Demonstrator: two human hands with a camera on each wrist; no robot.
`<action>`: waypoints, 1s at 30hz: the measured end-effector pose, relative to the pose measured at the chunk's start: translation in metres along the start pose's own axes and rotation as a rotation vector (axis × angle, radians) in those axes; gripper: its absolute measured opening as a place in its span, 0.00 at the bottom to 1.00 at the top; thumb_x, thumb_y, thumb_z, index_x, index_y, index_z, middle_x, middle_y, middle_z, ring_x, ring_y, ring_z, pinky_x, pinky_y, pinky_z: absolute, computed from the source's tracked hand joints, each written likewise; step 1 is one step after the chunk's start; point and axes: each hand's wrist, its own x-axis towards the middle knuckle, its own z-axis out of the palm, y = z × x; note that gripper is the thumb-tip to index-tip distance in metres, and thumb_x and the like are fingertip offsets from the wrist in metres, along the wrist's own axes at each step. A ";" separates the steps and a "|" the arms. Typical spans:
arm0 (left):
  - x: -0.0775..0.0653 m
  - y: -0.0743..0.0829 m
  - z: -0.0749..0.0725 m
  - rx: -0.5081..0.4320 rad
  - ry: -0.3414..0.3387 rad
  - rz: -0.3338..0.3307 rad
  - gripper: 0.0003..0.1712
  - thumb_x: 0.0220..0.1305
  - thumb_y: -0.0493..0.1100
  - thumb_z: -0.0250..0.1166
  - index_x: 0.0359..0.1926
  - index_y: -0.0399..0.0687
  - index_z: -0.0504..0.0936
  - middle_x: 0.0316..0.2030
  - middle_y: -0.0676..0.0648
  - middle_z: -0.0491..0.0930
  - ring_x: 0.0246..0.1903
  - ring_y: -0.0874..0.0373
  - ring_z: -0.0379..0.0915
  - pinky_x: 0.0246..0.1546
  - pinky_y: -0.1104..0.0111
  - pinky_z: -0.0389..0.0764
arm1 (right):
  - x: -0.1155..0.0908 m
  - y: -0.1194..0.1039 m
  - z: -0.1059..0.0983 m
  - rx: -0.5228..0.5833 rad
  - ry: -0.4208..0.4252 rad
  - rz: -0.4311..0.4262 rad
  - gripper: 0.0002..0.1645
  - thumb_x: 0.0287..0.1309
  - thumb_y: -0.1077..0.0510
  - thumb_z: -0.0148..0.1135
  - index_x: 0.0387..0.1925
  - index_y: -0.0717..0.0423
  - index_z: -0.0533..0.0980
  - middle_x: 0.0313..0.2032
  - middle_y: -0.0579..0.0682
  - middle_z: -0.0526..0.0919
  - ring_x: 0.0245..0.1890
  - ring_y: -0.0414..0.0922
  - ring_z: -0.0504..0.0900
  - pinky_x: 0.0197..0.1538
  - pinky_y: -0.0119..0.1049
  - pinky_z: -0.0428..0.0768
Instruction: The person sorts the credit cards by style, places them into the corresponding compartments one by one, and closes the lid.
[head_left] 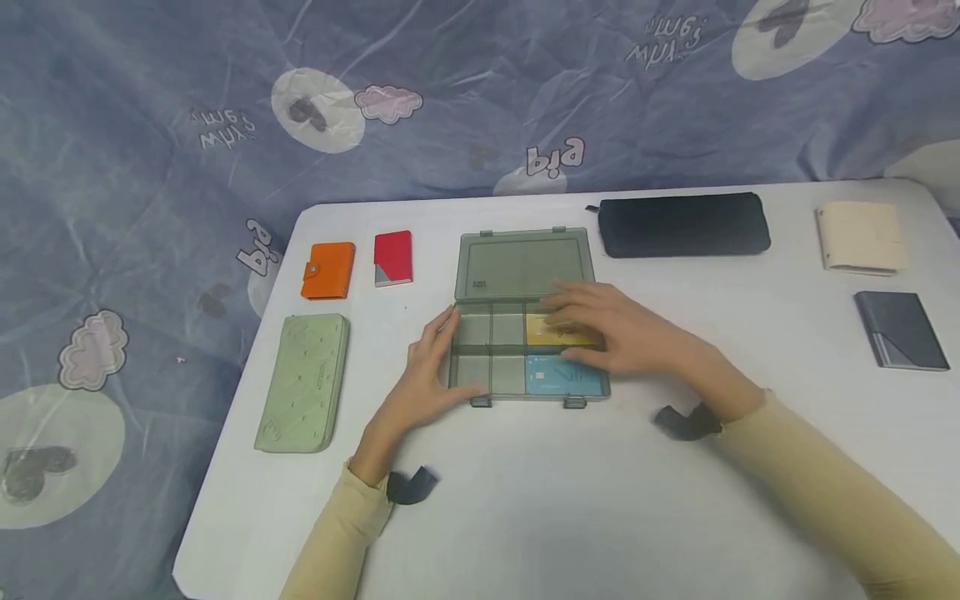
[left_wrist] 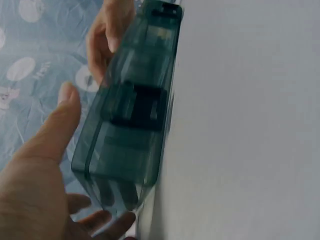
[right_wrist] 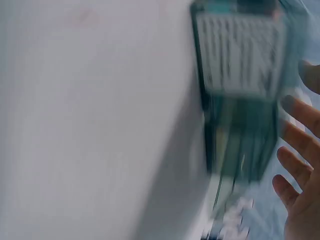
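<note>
A translucent green compartment box (head_left: pixel 507 375) lies on the table with its lid (head_left: pixel 525 258) folded back. In its right-hand compartments are a yellow card (head_left: pixel 546 332) at the back and a blue card (head_left: pixel 562 377) at the front. My left hand (head_left: pixel 420 385) rests at the box's left end, fingers along the side wall and thumb near the front corner. Over the yellow card hovers my right hand (head_left: pixel 611 325), fingers extended and holding nothing. The right wrist view, blurred, has those spread fingertips beside the box's end wall (right_wrist: pixel 235 135), where a white lettered patch shows.
On the left lie an orange card holder (head_left: pixel 328 271), a red card case (head_left: pixel 393 257) and a green wallet (head_left: pixel 303 383). A black zip pouch (head_left: pixel 682 225) is behind right. Farther right are a cream holder (head_left: pixel 861 236) and a dark grey card case (head_left: pixel 902 329).
</note>
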 end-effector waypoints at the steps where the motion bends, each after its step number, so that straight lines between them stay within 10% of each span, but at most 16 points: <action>1: 0.001 -0.001 -0.002 -0.035 0.004 -0.007 0.60 0.46 0.62 0.70 0.73 0.56 0.44 0.71 0.53 0.47 0.66 0.56 0.51 0.62 0.50 0.57 | -0.004 0.003 -0.004 0.007 0.034 0.027 0.27 0.51 0.47 0.66 0.54 0.49 0.75 0.62 0.49 0.70 0.67 0.52 0.58 0.64 0.55 0.56; 6: 0.017 -0.007 -0.014 -0.204 0.050 -0.028 0.47 0.57 0.50 0.67 0.72 0.59 0.49 0.68 0.49 0.55 0.63 0.54 0.60 0.61 0.55 0.62 | -0.026 0.031 -0.017 0.082 0.141 0.227 0.36 0.46 0.54 0.72 0.58 0.54 0.70 0.59 0.52 0.71 0.61 0.51 0.64 0.62 0.53 0.58; 11: 0.033 -0.002 -0.026 -0.348 0.033 -0.076 0.43 0.60 0.43 0.64 0.71 0.53 0.52 0.69 0.48 0.57 0.62 0.48 0.63 0.60 0.55 0.65 | -0.037 0.049 -0.016 0.205 0.043 0.404 0.49 0.44 0.48 0.73 0.66 0.53 0.61 0.62 0.54 0.67 0.62 0.54 0.63 0.63 0.54 0.57; 18: 0.037 0.003 -0.035 -0.418 -0.042 -0.102 0.41 0.61 0.38 0.63 0.70 0.40 0.53 0.68 0.42 0.59 0.63 0.46 0.62 0.61 0.53 0.63 | -0.037 0.049 -0.010 0.249 -0.091 0.441 0.56 0.42 0.40 0.72 0.69 0.50 0.56 0.67 0.54 0.61 0.67 0.56 0.57 0.66 0.55 0.54; 30: 0.044 -0.008 -0.026 -0.723 -0.064 -0.100 0.44 0.57 0.30 0.63 0.71 0.46 0.51 0.71 0.48 0.53 0.67 0.49 0.56 0.64 0.62 0.61 | -0.042 0.054 -0.009 0.353 -0.007 0.418 0.58 0.41 0.50 0.74 0.71 0.42 0.51 0.65 0.53 0.65 0.68 0.54 0.57 0.67 0.52 0.53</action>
